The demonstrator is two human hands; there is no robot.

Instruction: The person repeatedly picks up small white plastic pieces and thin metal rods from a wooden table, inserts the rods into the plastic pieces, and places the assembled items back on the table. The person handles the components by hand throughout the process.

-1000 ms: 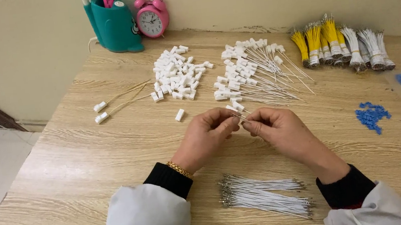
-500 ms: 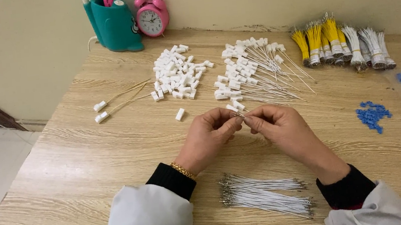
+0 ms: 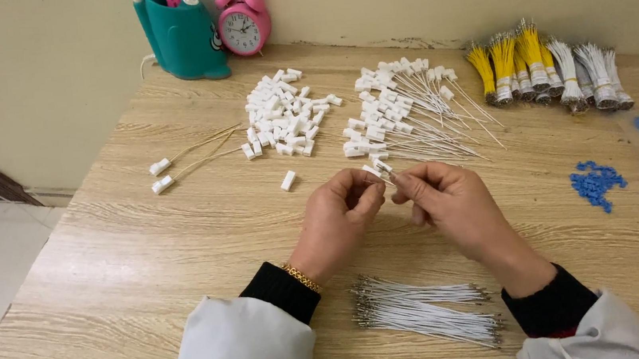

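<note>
Both hands meet above the pale wooden desk (image 3: 108,292): the left hand (image 3: 339,213) and right hand (image 3: 450,201) pinch a small white plastic connector (image 3: 376,170) between fingertips, raised close for fine work, with the loose silver-tipped white wires (image 3: 423,312) lying within reach.

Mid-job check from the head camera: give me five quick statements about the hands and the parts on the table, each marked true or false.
1. Both hands meet over a small white connector. True.
2. The left hand wears a gold bracelet. True.
3. The bundle of loose white wires lies beside the alarm clock. False: it lies near the table's front edge, between the forearms.
4. The blue pieces lie left of the left hand. False: they lie beyond the right hand.
5. The yellow wire bundles sit at the far right. True.
</note>
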